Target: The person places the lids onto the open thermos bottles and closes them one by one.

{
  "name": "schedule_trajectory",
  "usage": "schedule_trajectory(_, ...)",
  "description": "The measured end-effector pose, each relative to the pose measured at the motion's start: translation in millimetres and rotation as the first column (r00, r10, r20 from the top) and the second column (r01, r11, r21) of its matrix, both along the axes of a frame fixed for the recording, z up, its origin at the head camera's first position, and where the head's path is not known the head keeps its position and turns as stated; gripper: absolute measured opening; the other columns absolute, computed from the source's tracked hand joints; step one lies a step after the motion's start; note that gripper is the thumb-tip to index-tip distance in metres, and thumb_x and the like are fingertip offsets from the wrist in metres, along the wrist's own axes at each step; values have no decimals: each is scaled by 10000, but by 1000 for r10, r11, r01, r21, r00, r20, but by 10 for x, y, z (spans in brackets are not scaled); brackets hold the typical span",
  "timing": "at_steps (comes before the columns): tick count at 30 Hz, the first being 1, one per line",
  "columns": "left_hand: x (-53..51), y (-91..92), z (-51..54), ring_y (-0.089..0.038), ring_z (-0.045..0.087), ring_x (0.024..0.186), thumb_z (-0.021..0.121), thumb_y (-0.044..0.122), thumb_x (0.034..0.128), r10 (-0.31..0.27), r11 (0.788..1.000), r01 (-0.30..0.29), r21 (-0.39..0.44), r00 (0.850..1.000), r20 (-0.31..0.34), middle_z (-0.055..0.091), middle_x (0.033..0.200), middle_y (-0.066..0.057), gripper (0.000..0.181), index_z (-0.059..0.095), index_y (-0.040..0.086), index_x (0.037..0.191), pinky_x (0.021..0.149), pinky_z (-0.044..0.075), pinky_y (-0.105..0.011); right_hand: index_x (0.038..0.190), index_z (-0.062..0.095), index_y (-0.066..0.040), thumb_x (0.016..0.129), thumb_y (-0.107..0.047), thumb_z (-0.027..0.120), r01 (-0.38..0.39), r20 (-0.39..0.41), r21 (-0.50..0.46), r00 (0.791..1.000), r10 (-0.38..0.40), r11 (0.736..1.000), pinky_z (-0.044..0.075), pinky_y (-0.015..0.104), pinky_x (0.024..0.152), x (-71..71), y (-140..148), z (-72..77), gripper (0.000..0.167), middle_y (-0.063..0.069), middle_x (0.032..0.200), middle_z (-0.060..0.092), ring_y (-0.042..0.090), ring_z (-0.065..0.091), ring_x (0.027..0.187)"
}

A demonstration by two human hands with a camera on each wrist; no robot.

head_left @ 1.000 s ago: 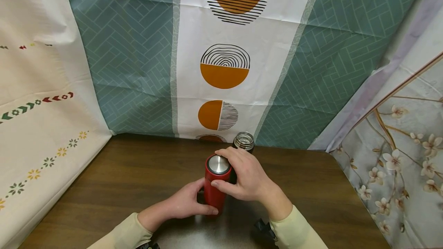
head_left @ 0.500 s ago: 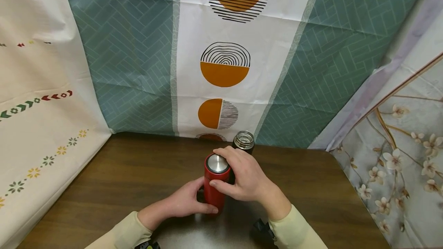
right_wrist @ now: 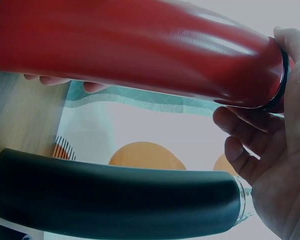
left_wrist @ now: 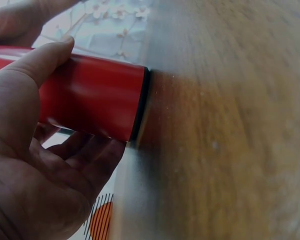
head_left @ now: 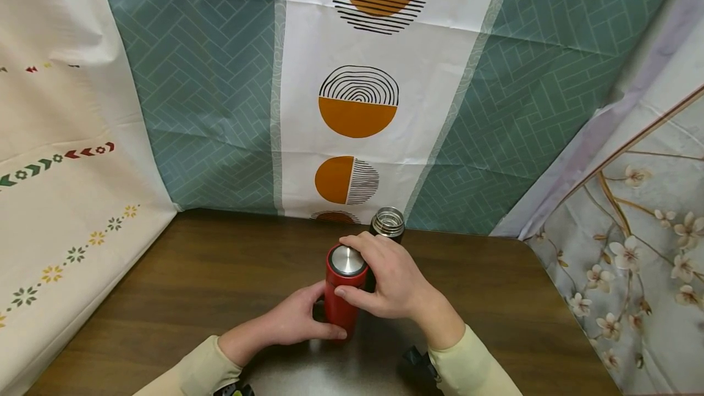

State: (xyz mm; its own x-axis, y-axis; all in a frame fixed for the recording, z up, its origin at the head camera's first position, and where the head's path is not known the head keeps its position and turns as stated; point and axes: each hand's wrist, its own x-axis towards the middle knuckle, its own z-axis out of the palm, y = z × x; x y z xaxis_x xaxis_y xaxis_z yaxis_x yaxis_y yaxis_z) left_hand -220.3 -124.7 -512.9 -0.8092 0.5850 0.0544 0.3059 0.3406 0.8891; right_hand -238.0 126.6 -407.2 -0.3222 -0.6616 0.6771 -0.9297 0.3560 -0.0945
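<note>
A red bottle (head_left: 341,310) with a silver-topped lid (head_left: 347,260) stands upright on the table. My left hand (head_left: 294,319) curls round its lower body; the left wrist view has that hand (left_wrist: 45,145) with thumb on the near side and fingers beneath the red bottle (left_wrist: 97,95). Round the lid from the right, my right hand (head_left: 390,277) grips with thumb in front and fingers behind. A black bottle (right_wrist: 120,195), lidless with a bare steel neck (head_left: 388,223), stands just behind the right hand, partly hidden by it in the head view.
The brown wooden table (head_left: 231,255) meets a green and white patterned cloth (head_left: 220,109) at its back edge. A cream cloth (head_left: 71,200) hangs on the left, a floral one (head_left: 649,261) on the right. In the right wrist view, a small dark object (right_wrist: 7,232) lies at the lower left corner.
Both hands keep their hold on the red bottle, which stays in place. The head view has shifted very slightly.
</note>
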Motion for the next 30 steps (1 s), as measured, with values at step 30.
schedule_trajectory(30,-8,-7,-14,-210,603,1380,918,421,928,-19,1000,20,23,1000,-6,686,1421,148,640,603,347,1480,1135,482,-567,1454,614,-74,1045,-629,671,20,19,6,1000,-20,1000,589,356,864,8,2,12,692,-21,1229,711,156,672,1013)
